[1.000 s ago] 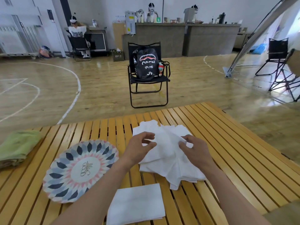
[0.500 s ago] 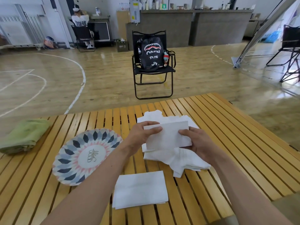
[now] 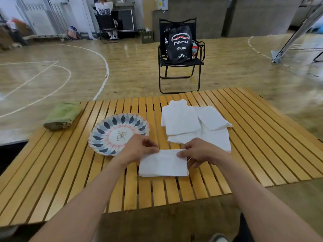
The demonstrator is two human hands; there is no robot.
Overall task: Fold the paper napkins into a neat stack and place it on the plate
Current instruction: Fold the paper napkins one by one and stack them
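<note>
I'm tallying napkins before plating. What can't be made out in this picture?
Head view:
Sheet count of the folded stack: edges too thin, far corners pinched by left hand and right hand.
Number of loose napkins: they overlap.
Near rim of the plate: behind the left hand.

One plate (image 3: 104,128) — one towel (image 3: 63,115).

white napkins (image 3: 181,122), blue/pink petal-pattern plate (image 3: 104,132), green cloth (image 3: 62,115), yellow slat table (image 3: 253,137)

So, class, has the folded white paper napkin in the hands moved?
Yes: the napkin came nearer, off the loose pile onto the folded stack beside the patterned plate.
</note>
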